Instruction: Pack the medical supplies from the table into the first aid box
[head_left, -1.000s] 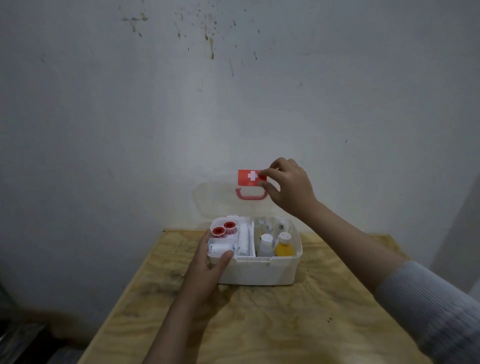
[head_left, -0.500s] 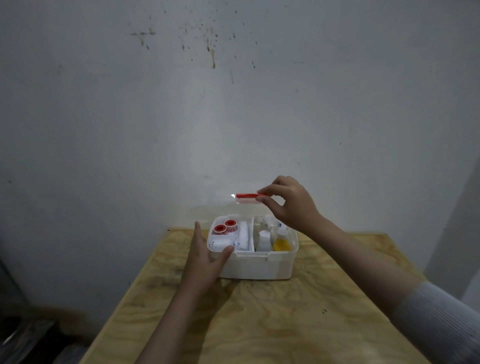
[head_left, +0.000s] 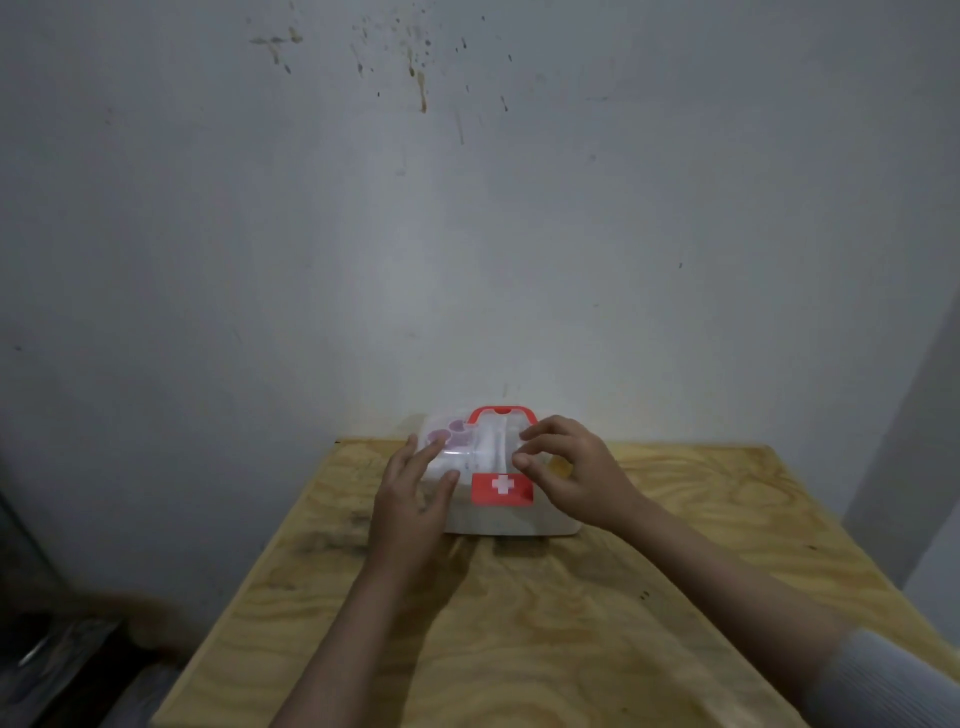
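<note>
The white first aid box (head_left: 511, 519) stands at the far middle of the wooden table (head_left: 519, 623). Its translucent lid (head_left: 483, 449) lies down over the box, with the red handle (head_left: 503, 414) at the back and the red latch with a white cross (head_left: 502, 487) over the front wall. Red-capped supplies show dimly through the lid on the left. My left hand (head_left: 415, 493) rests on the box's left front corner, fingers on the lid. My right hand (head_left: 566, 473) is on the lid's right side, its fingertips just above the latch.
A stained grey wall rises right behind the table. The table's left edge drops to a dark floor with dim clutter (head_left: 47, 649). Bare plywood lies between me and the box.
My right hand has swung the lid down from upright to flat over the box, and the latch now hangs over the front. My left hand shifted slightly up onto the lid.
</note>
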